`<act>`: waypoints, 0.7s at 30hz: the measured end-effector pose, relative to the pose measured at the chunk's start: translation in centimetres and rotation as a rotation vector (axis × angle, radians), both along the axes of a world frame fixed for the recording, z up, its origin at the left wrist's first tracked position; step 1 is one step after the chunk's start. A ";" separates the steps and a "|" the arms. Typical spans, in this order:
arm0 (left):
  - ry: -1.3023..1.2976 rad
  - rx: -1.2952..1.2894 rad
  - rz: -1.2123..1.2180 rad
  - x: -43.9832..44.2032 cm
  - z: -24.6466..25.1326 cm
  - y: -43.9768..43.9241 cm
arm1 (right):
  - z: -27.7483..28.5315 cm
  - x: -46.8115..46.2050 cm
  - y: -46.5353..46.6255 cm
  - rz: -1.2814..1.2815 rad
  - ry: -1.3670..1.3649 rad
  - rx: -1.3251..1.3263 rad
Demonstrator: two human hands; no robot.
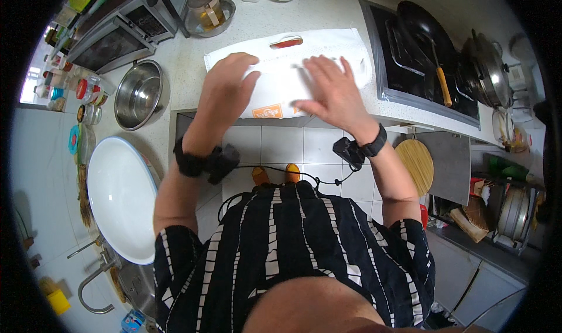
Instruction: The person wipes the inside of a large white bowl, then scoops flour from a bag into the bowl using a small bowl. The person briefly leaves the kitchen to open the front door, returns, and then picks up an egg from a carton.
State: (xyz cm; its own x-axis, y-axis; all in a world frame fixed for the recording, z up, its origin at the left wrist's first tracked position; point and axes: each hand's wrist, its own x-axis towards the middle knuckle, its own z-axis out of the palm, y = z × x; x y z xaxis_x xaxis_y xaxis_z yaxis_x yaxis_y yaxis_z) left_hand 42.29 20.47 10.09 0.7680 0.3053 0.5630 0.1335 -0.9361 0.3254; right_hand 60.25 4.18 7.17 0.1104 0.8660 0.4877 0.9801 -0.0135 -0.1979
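A white non-woven bag [281, 80] lies flat across the counter in front of me, its orange print facing up near the front edge. Through its cut-out handle slot, something reddish shows. My left hand [228, 82] is over the bag's left part, thumb and fingers apart. Over the right part is my right hand [333, 89], fingers spread and slightly blurred by motion. Neither hand holds anything that I can see; whether the palms press on the bag is hidden.
Right of the bag, a wok [426, 34] with a wooden-handled utensil sits on the cooktop [406, 85]. To the left stand a steel bowl [139, 95] and a large white basin [120, 201] by the sink. A glass teapot [205, 10] and toaster oven [118, 38] stand behind.
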 end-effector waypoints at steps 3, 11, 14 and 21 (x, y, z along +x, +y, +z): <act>0.204 -0.017 -0.112 2.2 0.0 0.9 | -0.1 -1.2 1.1 0.036 -0.043 -0.132; 0.577 -0.060 -0.241 5.4 -0.8 2.1 | -1.2 -2.0 0.3 0.119 -0.133 0.020; 0.769 -0.079 -0.238 6.5 -0.5 1.3 | -1.9 -2.2 -0.1 0.163 -0.214 0.169; 0.762 0.139 -0.163 6.9 -1.7 -1.1 | -2.9 -2.2 -1.1 0.231 -0.205 0.215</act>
State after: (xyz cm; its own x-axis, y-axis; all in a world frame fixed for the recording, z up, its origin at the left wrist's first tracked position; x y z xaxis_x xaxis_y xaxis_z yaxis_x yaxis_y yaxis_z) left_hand 49.18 19.36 8.37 0.9864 0.1214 -0.1111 0.1304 -0.9883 0.0784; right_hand 58.09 3.05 4.25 -0.1949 0.7320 0.6528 0.9719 0.2336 0.0283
